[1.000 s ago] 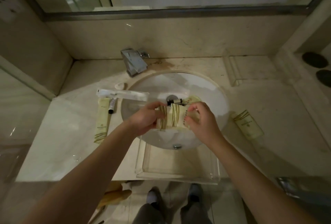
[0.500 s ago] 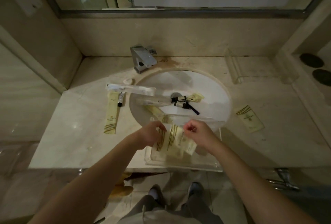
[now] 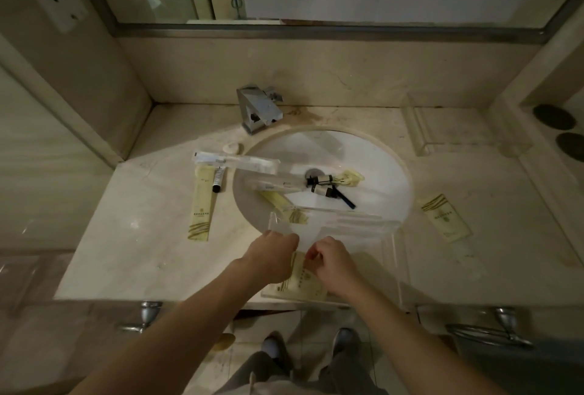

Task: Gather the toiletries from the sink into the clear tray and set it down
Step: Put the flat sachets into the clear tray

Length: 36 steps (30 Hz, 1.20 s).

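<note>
The clear tray [image 3: 395, 252] sits at the counter's front edge, its far side overhanging the white sink [image 3: 388, 179]. My left hand [image 3: 271, 257] and my right hand [image 3: 336, 265] are low inside the tray, both pinching the top of the striped yellow packets [image 3: 303, 282], which lie on its floor. In the basin lie two small dark-capped bottles [image 3: 319, 180], a black comb-like stick [image 3: 346, 200], a crumpled yellow sachet [image 3: 349, 178], a clear wrapped toothbrush [image 3: 271, 184] and a long yellow packet [image 3: 275, 200].
Left of the basin lie a wrapped toothbrush [image 3: 237, 160], a long yellow sachet [image 3: 202, 205], a small tube [image 3: 218, 180] and a round soap [image 3: 233, 148]. Another yellow packet [image 3: 445, 217] lies to the right. Faucet [image 3: 259, 110] behind; second clear tray [image 3: 467, 138] back right.
Both hands have carried the yellow packets out of the sink, toward me and down into the clear tray. The view has pulled back from the basin.
</note>
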### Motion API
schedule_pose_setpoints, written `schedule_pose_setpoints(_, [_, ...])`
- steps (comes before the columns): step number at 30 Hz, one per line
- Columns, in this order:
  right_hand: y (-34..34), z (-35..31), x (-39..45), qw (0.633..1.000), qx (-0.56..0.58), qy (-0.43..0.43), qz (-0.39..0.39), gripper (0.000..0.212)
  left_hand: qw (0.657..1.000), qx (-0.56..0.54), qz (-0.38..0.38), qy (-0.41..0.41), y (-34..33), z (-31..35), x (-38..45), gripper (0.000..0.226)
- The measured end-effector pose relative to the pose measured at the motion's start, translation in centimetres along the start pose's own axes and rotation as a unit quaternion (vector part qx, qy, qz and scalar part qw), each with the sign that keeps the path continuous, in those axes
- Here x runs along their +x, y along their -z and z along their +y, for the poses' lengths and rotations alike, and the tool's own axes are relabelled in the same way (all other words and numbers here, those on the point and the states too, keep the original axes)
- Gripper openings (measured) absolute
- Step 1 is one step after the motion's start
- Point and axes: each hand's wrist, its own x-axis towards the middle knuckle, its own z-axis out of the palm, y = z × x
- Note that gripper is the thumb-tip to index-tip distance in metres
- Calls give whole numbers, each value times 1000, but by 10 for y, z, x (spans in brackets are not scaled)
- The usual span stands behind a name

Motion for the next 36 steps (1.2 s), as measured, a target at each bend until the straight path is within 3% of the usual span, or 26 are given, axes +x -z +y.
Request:
schedule_pose_setpoints(6, [-13,1,-7,996,-71,39,30,19,994,105,21,-21,-8,-2,-1,20])
schedule_pose_setpoints(12, [-6,7,-5,989,-123,70,50,24,996,84,18,-23,-7,1,4,30])
schedule_pose_setpoints(15, [0,13,-6,989,-106,67,72,22,998,44,-21,-36,-6,3,11,28])
schedule_pose_setpoints(18, [8,19,-6,992,-75,49,85,18,993,71,-75,-48,-6,4,20,29])
schedule_pose_setpoints(28, [31,29,-4,1000,-13,5,7,18,972,154,-165,-72,9,11,42,36])
schedule_pose_setpoints(32, [50,30,-4,997,23,-2,74,10,988,117,-79,-68,28,31,61,25])
schedule_pose_setpoints(36, [80,40,1,988,34,-11,150,8,997,-36,10,-66,49,66,91,22])
